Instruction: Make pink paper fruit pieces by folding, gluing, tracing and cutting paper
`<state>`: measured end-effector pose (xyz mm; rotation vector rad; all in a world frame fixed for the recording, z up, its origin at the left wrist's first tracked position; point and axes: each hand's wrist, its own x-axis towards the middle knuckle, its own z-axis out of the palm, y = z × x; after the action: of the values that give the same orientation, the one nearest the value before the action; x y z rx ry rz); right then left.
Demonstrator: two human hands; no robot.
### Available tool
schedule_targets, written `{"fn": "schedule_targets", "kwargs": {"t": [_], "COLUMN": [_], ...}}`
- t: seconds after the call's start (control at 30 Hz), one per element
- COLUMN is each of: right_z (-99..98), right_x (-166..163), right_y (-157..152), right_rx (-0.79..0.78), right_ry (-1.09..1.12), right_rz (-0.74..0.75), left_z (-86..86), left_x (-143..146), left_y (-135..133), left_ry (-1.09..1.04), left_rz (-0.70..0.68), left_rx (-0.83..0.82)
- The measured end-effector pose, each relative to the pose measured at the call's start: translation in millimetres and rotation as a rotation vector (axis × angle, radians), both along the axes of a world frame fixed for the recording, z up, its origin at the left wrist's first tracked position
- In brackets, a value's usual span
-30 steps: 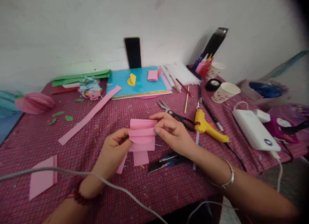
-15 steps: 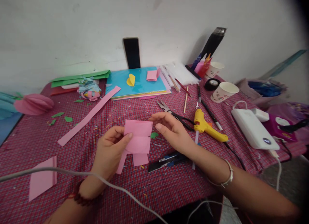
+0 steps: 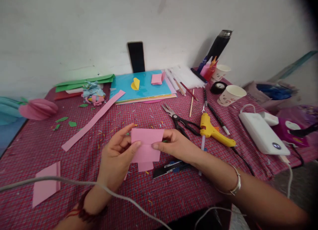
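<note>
Both my hands hold a folded pink paper (image 3: 147, 144) just above the red checked tablecloth (image 3: 174, 190). My left hand (image 3: 118, 157) pinches its left edge, thumb on the front. My right hand (image 3: 174, 145) pinches its right edge with thumb and fingers. A smaller pink paper piece (image 3: 145, 166) lies on the cloth right under the held paper. A black and blue knife (image 3: 169, 167) lies beside my right wrist.
Scissors (image 3: 180, 120), a yellow glue gun (image 3: 215, 134), pencils, paper cups (image 3: 230, 95) and a white power bank (image 3: 263, 133) lie to the right. A pink strip (image 3: 93, 120), a blue paper stack (image 3: 141, 86), a phone (image 3: 136, 57) against the wall and a pink paper ball (image 3: 38, 108) lie behind and left. A grey cable (image 3: 74, 183) crosses the front.
My right hand let go of the paper half a second ago and has come back to grip its right edge. The paper now shows a flat, smooth face.
</note>
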<state>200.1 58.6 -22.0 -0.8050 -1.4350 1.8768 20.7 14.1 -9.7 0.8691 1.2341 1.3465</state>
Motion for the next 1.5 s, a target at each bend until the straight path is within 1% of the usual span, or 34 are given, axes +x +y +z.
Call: {"fn": "schedule_targets", "kwargs": {"t": [0.07,0.13,0.2,0.27,0.37,0.47,0.53,0.63,0.7,0.77,0.9,1.0,1.13,1.27,1.33,1.4,1.5], "right_z": [-0.5,-0.5,0.0,0.5,0.5,0.0,0.4,2.7,4.5,5.4,4.9,4.3,4.9,5.3,5.4,5.9,7.6], "right_x": [1,2,3,3,3,1,1,1,1,2,3,3,3,3,3,5,8], "right_y": [0,0,1,0,0,-1,-2,-3,-3,-3,-2,-2,-1,-1,-1,0,3], "right_rx": [0.006,0.008,0.002,-0.009,-0.010,-0.015,-0.041,-0.075,-0.076,-0.053,0.056,0.126,0.148,0.179,0.175,0.134,0.052], "right_ry": [0.018,0.025,0.031,0.030,0.003,-0.013,0.015,0.100,0.135,0.130,0.052,-0.038,-0.122,-0.159,-0.181,-0.164,-0.035], "right_rz": [-0.036,-0.063,-0.066,-0.046,-0.031,-0.026,-0.009,0.015,0.026,0.035,0.057,0.054,0.014,0.017,0.009,0.022,0.064], "left_z": [-5.2,-9.2,-10.0,-8.0,-5.2,-6.9,-8.5,-7.8,-6.1,-5.4,-9.2,-12.6,-12.7,-12.4,-12.9,-13.0,-10.9], "left_x": [-4,-9,-12,-13,-12,-12,-10,-5,-2,-1,-3,-4,-2,-3,-3,-3,-3], "left_y": [1,2,3,3,3,1,-2,-4,-3,-1,1,0,-3,-1,1,3,8], "left_ry": [-0.017,-0.037,-0.034,0.016,0.124,0.174,0.133,-0.035,-0.132,-0.172,-0.129,-0.068,-0.084,-0.089,-0.084,-0.101,-0.194], "left_rz": [-0.044,-0.140,-0.260,-0.315,-0.269,-0.237,-0.243,-0.236,-0.231,-0.242,-0.294,-0.282,-0.238,-0.265,-0.284,-0.288,-0.239], "left_rx": [-0.011,-0.013,-0.018,-0.043,-0.087,-0.072,-0.066,-0.074,-0.100,-0.137,-0.178,-0.180,-0.147,-0.184,-0.202,-0.212,-0.231]}}
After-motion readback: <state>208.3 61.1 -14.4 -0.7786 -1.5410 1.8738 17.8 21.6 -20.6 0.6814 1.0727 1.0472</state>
